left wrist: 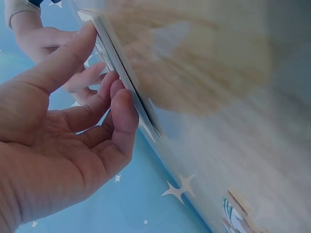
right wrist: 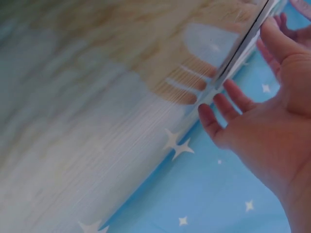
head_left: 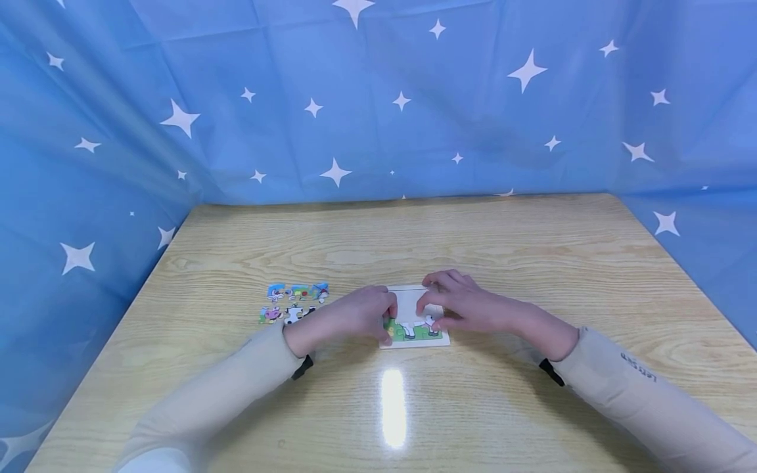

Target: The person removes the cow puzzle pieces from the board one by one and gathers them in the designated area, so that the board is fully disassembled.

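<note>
A small jigsaw puzzle board [head_left: 416,343] with a pale frame lies on the table. Its lower part shows white animal legs on green grass, while the upper part is bare. My left hand [head_left: 367,312] holds the board's left side, thumb by the near corner and fingers bent against the edge, as the left wrist view [left wrist: 73,131] also shows. Over the board's right side, my right hand [head_left: 467,305] has its fingers loosely spread and its thumb close to the printed pieces. In the right wrist view the right hand [right wrist: 272,107] touches the board's edge. Its fingertips are partly hidden.
Several loose puzzle pieces [head_left: 272,315] lie left of the board, partly behind my left forearm. The wooden table [head_left: 503,243] reaches back to a blue star-patterned curtain [head_left: 384,98]. Light reflects off the tabletop in front of the board.
</note>
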A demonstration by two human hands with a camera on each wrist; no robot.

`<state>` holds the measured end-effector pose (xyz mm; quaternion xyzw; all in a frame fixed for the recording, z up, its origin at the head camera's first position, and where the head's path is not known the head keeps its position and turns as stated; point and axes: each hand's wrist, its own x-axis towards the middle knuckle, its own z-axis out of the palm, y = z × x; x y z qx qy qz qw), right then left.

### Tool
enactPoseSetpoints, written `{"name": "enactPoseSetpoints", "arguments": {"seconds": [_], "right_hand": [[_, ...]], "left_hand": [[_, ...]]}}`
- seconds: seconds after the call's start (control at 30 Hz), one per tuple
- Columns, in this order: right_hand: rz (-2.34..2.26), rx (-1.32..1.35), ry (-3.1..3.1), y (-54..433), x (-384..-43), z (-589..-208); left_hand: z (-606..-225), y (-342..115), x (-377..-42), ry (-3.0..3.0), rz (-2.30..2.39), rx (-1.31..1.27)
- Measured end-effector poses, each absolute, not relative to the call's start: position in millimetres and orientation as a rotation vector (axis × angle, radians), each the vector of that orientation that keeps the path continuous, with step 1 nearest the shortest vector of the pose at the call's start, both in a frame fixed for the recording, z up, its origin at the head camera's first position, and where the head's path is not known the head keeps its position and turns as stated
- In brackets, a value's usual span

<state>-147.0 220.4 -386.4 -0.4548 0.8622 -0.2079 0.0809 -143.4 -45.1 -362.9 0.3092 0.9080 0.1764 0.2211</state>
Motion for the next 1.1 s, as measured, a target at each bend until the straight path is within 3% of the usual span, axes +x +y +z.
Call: {"name": "enactPoseSetpoints", "arguments": {"seconds": [0.3, 1.1], "right_hand": [[-0.552, -1.514, 2.558, 222, -148, -388], [-0.595, -1.457, 2.540, 221, -147, -386]], "left_hand": [[-362, -44, -151, 2.477, 0.500, 0.856], [-362, -46, -135, 2.543, 0.586, 0.876]]}}
